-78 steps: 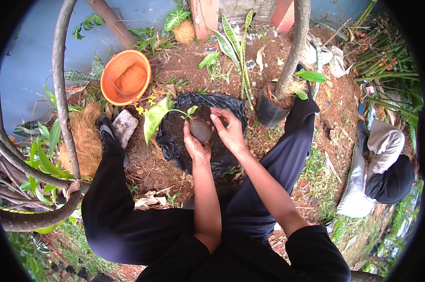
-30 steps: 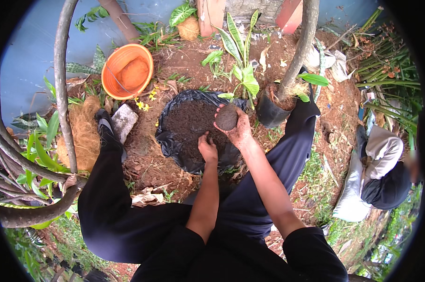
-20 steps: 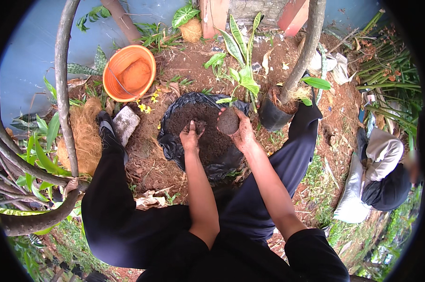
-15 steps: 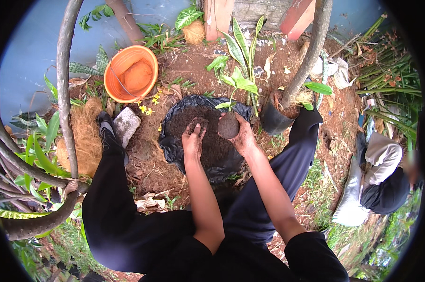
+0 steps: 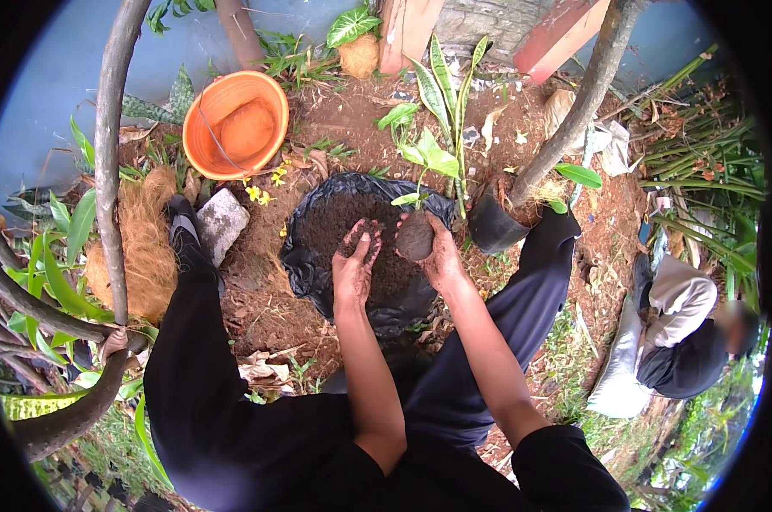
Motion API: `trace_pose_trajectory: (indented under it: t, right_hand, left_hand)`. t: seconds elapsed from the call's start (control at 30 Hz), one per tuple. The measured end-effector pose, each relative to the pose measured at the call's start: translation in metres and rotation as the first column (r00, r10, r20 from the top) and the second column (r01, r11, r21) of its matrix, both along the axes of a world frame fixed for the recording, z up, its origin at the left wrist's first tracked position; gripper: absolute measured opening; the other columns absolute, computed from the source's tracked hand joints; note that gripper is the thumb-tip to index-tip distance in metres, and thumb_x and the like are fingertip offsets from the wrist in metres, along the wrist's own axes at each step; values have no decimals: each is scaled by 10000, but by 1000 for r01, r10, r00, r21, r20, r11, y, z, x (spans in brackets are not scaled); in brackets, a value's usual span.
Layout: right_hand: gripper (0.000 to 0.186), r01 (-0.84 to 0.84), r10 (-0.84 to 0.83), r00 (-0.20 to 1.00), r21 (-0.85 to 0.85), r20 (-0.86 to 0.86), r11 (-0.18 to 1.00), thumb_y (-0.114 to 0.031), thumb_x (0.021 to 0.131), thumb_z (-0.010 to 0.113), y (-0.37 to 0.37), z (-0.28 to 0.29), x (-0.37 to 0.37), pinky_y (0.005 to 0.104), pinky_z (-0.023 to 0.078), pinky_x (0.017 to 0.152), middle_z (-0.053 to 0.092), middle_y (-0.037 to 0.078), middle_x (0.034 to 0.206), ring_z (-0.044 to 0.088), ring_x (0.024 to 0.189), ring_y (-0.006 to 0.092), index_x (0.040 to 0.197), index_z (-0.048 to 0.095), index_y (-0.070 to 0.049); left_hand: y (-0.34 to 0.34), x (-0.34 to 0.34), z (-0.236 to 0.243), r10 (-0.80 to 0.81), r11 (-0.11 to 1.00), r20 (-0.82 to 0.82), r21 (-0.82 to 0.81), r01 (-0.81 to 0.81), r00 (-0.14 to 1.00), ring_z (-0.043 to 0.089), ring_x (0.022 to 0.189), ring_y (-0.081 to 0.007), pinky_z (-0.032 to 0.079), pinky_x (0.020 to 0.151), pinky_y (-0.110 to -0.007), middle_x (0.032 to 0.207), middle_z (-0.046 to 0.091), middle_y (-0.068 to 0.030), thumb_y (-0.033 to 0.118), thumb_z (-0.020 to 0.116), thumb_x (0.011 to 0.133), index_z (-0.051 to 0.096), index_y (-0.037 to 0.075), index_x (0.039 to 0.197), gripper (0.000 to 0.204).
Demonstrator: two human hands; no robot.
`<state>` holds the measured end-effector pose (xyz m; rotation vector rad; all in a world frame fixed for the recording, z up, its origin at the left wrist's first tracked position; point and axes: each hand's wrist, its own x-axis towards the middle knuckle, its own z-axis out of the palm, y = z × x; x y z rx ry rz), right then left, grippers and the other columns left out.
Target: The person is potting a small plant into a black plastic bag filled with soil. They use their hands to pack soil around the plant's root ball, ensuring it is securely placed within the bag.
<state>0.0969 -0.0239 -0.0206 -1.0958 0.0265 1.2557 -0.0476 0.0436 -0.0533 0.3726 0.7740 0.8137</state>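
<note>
A black plastic bag (image 5: 305, 264) filled with dark soil lies on the ground between my legs. My right hand (image 5: 441, 256) grips a seedling's root ball (image 5: 415, 239), a dark clump of soil with a thin stem and green leaves (image 5: 429, 158) rising from it, held over the bag's right side. My left hand (image 5: 354, 264) is soil-covered, fingers spread, hovering over the soil in the bag just left of the root ball and holding nothing.
An orange basin (image 5: 232, 124) sits at the upper left, a grey stone (image 5: 222, 222) and a heap of coconut fibre (image 5: 143, 247) beside my left leg. A small black pot (image 5: 493, 226) stands by a tree trunk (image 5: 574, 111). Another person (image 5: 684, 333) crouches at the right.
The seedling was first held in both hands. My right hand then kept it alone at the bag's right side, while my left hand dipped into the soil and spread open beside it.
</note>
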Motion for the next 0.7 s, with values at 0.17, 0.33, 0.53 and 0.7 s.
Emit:
trace_pose_trajectory:
  t: [0.17, 0.33, 0.53, 0.7]
  right_hand:
    - [451, -46, 46, 999, 7, 9, 999, -386, 1033, 392, 5, 11, -4, 362, 526, 826, 671, 89, 1026, 652, 941, 192, 1173, 610, -16]
    - [436, -34, 33, 999, 12, 36, 999, -360, 1041, 382, 4, 10, -3, 346, 519, 845, 674, 88, 1011, 656, 928, 193, 1160, 615, -12]
    - [419, -26, 26, 997, 3, 73, 1000, -351, 1045, 394, 1, 8, -1, 326, 507, 868, 682, 71, 1029, 657, 933, 171, 1166, 620, -20]
    - [405, -52, 51, 997, 12, 66, 999, -350, 1043, 407, 0, 9, 1, 331, 511, 880, 683, 67, 1047, 658, 964, 164, 1161, 620, -26]
  left_hand:
    - [-2, -1, -3, 17, 998, -8, 61, -16, 1000, 599, 1137, -221, 489, 991, -354, 1287, 600, -143, -10, 612, 928, 507, -29, 1342, 427]
    - [2, -3, 2, 14, 998, 61, 63, -18, 998, 550, 1229, -243, 448, 1041, -358, 1360, 553, -144, -70, 572, 911, 463, -25, 1392, 495]
    - [5, -8, 16, 33, 999, 196, 1, -34, 980, 479, 1312, -268, 386, 1102, -362, 1435, 474, -172, -119, 535, 886, 399, -33, 1434, 571]
    - [4, -9, 18, 60, 996, 242, 53, -76, 968, 470, 1321, -272, 371, 1115, -372, 1438, 468, -182, -138, 543, 841, 388, -43, 1436, 622]
